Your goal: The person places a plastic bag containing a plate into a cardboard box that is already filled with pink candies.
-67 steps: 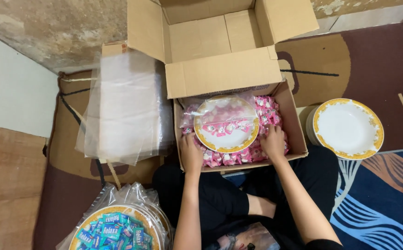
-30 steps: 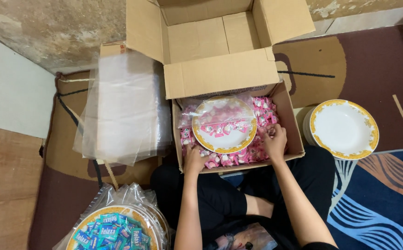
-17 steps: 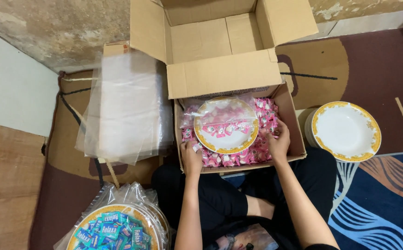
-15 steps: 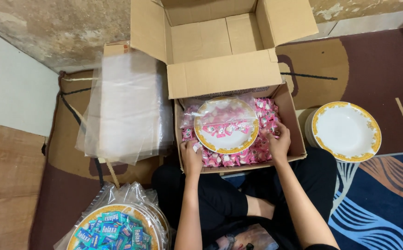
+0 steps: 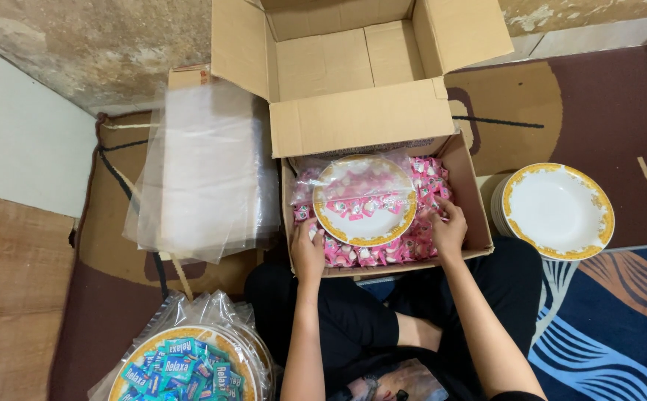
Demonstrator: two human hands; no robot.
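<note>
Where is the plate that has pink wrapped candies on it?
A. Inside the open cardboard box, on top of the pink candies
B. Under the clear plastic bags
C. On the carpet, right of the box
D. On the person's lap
A: the gold-rimmed plate with pink candies lies inside the open cardboard box, on the heap of pink candies, with the left hand and right hand at its two sides.

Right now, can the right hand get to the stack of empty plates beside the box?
Probably yes. The right hand is inside the cardboard box, and the empty plates lie just past that wall on the rug, uncovered, with nothing between except the low box side.
</note>
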